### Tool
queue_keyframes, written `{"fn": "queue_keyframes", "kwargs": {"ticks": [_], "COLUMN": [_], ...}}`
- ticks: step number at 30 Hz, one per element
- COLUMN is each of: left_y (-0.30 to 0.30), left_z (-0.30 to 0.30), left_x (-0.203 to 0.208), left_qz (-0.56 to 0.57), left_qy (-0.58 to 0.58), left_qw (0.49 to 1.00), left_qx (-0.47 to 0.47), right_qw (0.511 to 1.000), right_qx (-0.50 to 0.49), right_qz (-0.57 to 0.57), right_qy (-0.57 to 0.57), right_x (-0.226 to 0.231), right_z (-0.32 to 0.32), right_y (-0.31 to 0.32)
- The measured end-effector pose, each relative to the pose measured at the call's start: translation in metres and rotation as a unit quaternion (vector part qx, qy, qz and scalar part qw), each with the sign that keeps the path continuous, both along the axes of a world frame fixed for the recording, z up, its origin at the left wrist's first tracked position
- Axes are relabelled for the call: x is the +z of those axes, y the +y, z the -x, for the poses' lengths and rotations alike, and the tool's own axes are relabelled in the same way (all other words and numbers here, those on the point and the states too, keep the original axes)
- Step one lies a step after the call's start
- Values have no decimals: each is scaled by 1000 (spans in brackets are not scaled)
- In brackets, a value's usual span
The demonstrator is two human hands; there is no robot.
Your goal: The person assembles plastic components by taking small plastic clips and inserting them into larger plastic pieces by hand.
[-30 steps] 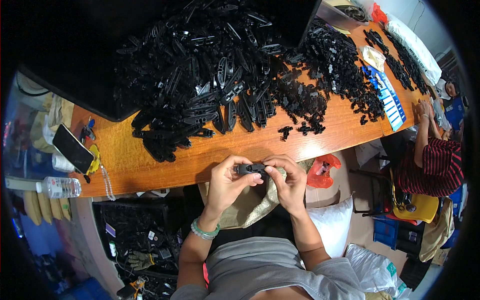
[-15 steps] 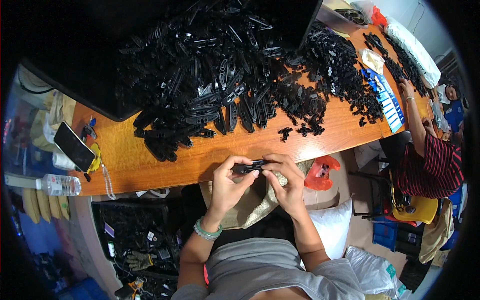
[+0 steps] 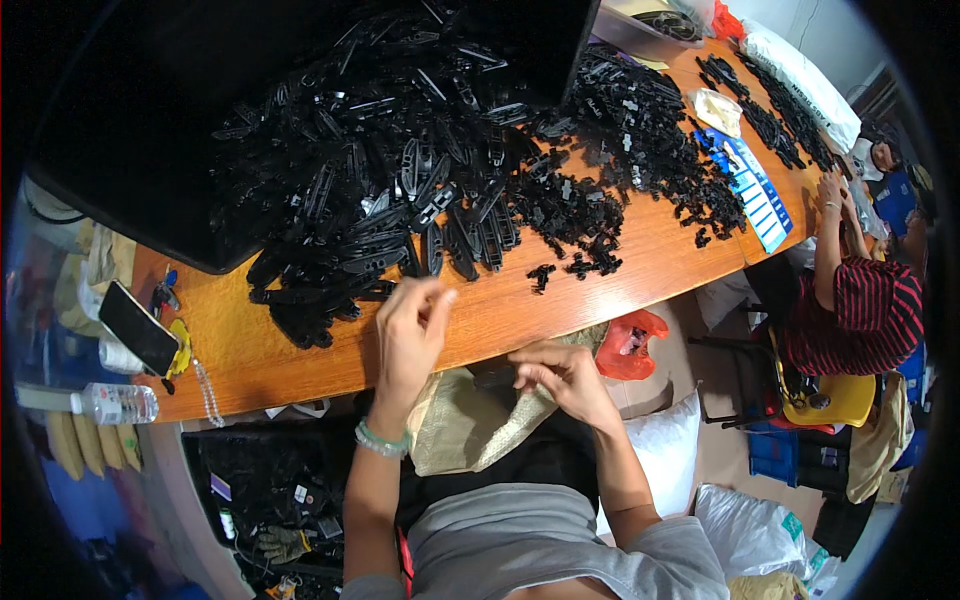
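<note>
Black plastic parts lie beyond the left hand.

One phone, one water bottle

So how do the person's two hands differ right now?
The left hand is raised over the wooden table, fingers loosely spread beside the pile of black plastic parts; the right hand sits lower, below the table edge over the tan sack on the lap. The left wrist wears a pale green bead bracelet; the right wrist is bare. The right hand's fingers curl inward, possibly around something small; the left hand looks empty. Both are bare.
</note>
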State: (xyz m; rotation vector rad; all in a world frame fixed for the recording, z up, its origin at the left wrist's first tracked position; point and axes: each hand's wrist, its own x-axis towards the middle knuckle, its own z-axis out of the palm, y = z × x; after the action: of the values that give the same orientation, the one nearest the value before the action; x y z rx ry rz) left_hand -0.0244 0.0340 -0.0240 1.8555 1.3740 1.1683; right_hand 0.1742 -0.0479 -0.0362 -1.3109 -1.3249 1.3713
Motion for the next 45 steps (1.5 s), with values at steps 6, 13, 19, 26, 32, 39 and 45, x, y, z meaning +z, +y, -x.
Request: {"fn": "queue_keyframes", "kwargs": {"ticks": [6, 13, 19, 26, 32, 39, 45], "left_y": [34, 27, 4, -33, -36, -35, -37], "left_z": [-19, -21, -11, -16, -8, -5, -9], "left_x": [-5, -7, -21, -20, -23, -18, -14], "left_qz": [-106, -137, -193, 221, 251, 282, 291], "left_qy": [303, 257, 55, -342, -338, -353, -360], "left_qw": [941, 947, 970, 912, 897, 874, 873], "left_qx": [103, 134, 137, -48, -134, -180, -153], "right_qw": [856, 847, 848, 922, 948, 937, 904], "right_qx": [-262, -276, -268, -249, -126, -42, -35], "right_qz": [-193, -276, -334, -261, -278, -317, -362], "right_qy": [-401, -362, -312, -138, -93, -142, -222], "right_x": [8, -14, -27, -19, 3, 10, 10], "right_z": [5, 7, 0, 2, 15, 13, 16], "right_y": [49, 50, 46, 33, 30, 32, 31]}}
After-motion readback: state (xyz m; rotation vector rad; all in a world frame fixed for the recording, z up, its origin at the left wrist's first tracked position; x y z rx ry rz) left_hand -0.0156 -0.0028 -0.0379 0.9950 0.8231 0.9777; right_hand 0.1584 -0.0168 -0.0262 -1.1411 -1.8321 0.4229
